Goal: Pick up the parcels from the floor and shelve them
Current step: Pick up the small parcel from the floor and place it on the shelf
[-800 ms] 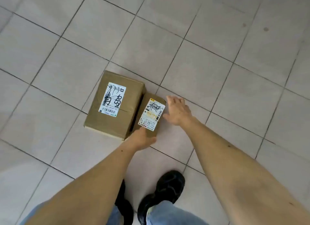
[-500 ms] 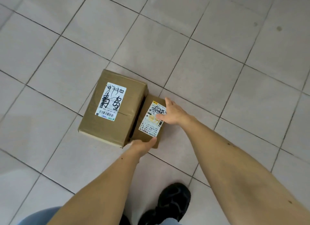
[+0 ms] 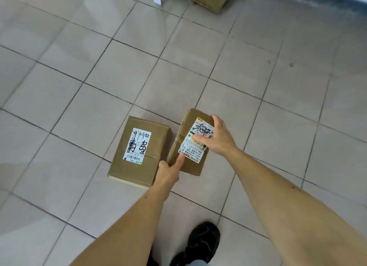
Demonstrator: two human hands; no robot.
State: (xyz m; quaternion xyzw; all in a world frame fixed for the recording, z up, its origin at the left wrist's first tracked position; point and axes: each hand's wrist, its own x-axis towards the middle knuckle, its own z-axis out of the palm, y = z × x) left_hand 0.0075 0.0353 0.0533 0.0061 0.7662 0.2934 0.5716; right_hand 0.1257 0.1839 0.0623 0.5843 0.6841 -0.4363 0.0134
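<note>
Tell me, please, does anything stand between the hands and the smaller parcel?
No. The right hand lies on the smaller parcel, over its label, and the left hand grips its near corner. The larger parcel sits beside it on the left, not in the way.

Both bare forearms reach forward and down from the bottom of the view, converging slightly. The left hand [image 3: 168, 171] sits lower and nearer, its index finger stretched out straight and the other fingers curled under. The right hand [image 3: 215, 137] lies farther out, palm down, fingers spread and lightly bent, thumb pointing left. One dark shoe [image 3: 200, 244] shows below between the arms
</note>
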